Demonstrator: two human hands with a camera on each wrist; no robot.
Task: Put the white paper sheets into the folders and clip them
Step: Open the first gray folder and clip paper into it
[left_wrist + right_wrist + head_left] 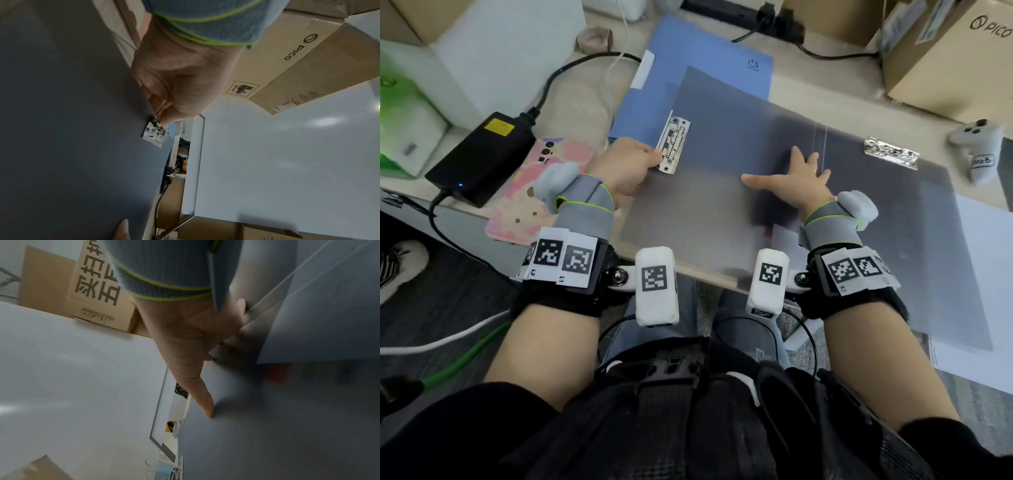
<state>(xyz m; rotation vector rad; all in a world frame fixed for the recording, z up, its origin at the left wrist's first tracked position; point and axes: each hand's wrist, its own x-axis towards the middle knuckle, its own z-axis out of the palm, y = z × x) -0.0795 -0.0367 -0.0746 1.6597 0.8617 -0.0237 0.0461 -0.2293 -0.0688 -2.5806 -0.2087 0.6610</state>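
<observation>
Grey folder (774, 205) lies open and flat at the table's near edge, one metal clip (673, 145) on each half, overlapping a closed blue folder (688, 68) behind.

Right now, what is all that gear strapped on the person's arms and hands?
Each wrist carries a black band with white cards printed in black square codes, plus a white padded block bearing another code. Grey knit wraps edged in lime green cover both wrists below the left hand and right hand. Thin black cables trail down.
</observation>
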